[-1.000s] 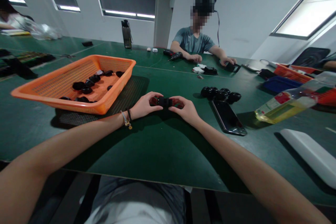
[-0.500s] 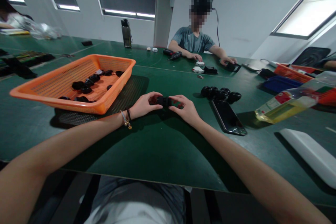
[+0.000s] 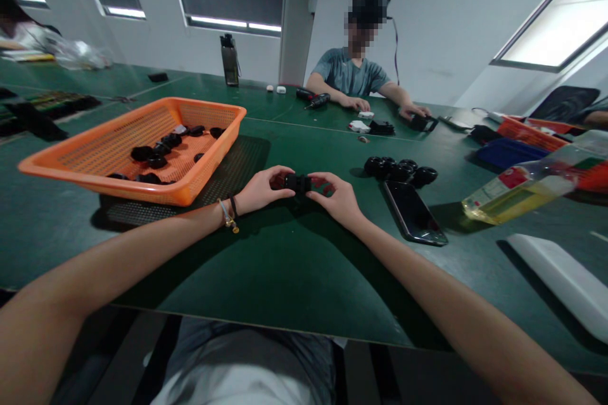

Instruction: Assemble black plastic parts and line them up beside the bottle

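— Up close, what are the two hands doing at the centre of the green surface?

— Both are pinched on one small black part, held just above the surface. The left hand takes its left end, the right hand its right end, so the part sits between the two sets of fingertips, dead centre between the grips. Each grip is clenched on the part, thumb and forefingers curled round it; a trace of red shows just beside it, too small to make out.

— Why hold it that way?

— Judging by the pose, an end in each hand lets the piece be steadied or worked from both sides, with the forearms resting on the surface for support.

— And the rest of the layout?

— An orange basket at ten o'clock from the hands holds more black parts, near the left hand. A cluster of black wheels lies at two o'clock, with a phone just beside it at three o'clock. A bottle of yellow liquid lies on its side farther right. At twelve o'clock a co-worker sits across the surface, hands on small items, well apart from the wearer's own hands
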The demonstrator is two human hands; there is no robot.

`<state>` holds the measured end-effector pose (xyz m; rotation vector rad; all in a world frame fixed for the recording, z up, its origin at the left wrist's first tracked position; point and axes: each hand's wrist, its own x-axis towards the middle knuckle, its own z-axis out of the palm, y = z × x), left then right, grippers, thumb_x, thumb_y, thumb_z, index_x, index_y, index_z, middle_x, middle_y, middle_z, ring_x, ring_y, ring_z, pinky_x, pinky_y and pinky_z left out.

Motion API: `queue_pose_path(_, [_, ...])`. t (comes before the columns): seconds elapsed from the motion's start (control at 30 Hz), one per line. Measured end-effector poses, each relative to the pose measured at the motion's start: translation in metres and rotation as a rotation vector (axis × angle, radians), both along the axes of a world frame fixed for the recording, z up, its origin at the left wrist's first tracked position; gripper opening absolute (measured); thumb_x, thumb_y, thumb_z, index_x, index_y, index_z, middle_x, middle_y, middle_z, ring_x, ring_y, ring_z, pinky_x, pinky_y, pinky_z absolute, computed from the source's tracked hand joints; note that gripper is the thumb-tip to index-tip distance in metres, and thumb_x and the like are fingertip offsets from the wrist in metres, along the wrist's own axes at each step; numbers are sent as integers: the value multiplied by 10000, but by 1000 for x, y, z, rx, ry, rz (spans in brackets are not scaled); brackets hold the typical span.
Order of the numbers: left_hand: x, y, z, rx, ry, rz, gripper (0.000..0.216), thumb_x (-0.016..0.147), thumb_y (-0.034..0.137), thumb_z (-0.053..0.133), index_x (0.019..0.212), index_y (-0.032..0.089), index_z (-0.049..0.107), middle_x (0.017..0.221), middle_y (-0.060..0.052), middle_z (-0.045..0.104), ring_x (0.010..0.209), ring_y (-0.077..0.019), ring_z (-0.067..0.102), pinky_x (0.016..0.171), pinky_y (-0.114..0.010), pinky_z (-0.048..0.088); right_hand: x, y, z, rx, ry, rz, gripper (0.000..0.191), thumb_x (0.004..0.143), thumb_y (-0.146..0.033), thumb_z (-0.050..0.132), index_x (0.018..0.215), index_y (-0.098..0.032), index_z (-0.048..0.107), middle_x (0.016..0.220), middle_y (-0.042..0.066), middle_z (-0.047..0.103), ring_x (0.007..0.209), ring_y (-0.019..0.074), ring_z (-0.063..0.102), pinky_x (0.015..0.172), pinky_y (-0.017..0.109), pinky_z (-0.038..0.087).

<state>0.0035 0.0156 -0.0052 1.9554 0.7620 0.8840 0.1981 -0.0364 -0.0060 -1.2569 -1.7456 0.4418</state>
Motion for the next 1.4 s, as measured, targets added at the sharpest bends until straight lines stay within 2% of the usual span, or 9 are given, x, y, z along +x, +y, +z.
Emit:
queue_pose_path(0.77, [-1, 0, 0, -1, 3, -2, 446, 659, 259, 696, 1057, 126, 544, 967, -77, 621, 852, -173, 599, 809, -349, 486, 1, 0, 1, -40, -6, 6, 279, 698, -230, 631, 974, -204, 666, 890, 45, 682, 791, 175, 608, 635, 295, 461])
queue_pose_path(0.97, [-2, -1, -1, 3, 0, -50, 550, 681, 252, 669, 1190, 153, 486, 1027, -70, 600, 857, -158, 596, 799, -322, 485, 4, 4, -4, -2, -32, 48, 350, 672, -194, 641, 1020, -227, 660, 908, 30, 663, 810, 166, 594, 635, 281, 462])
queue_pose_path(1.13, [-2, -2, -1, 47, 52, -53, 491, 694, 309, 651, 1140, 132, 546, 1065, -96, 594, 897, -185, 587, 814, -340, 479, 4, 5, -6, 21, -20, 29, 317, 665, -194, 645, 979, -229, 676, 912, 29, 665, 795, 163, 596, 622, 280, 465])
queue_pose_path(1.4, [0, 0, 3, 30, 85, -65, 494, 694, 315, 644, 1144, 136, 547, 1096, -102, 596, 910, -190, 588, 816, -349, 479, 2, 3, -2, -16, -5, -5, 312, 650, -164, 647, 960, -195, 663, 900, 35, 691, 799, 171, 616, 621, 280, 464])
